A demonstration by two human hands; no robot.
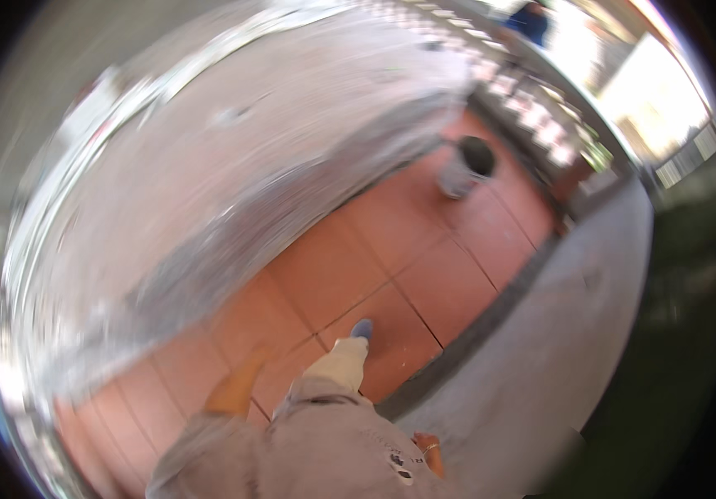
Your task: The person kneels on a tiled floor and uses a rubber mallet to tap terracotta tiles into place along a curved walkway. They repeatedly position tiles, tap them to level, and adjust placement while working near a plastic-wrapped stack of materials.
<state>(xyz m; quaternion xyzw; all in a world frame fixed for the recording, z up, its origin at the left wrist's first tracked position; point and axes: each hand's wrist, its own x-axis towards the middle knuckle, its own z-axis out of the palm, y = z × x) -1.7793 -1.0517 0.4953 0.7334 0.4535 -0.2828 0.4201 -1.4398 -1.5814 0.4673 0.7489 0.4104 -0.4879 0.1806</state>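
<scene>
My left hand (255, 361) hangs at my left side over the red floor tiles (324, 266). It is smeared by motion, so its fingers do not show, and I make out nothing in it. Low at my right side is my right hand (426, 440), small and partly hidden by my grey shirt (333, 449). A band circles that wrist. The fingers of this hand are too unclear to tell their shape. Farther ahead, beyond reach of both hands, a whitish bucket (456, 180) with a dark opening stands on the tiles.
Wrinkled clear plastic sheeting (291, 195) covers the area along the left of the tiled strip. A grey concrete ledge (541, 324) runs along the right. At the far end is a pale balustrade (532, 116), with a blurred dark blue shape (529, 22) beyond it.
</scene>
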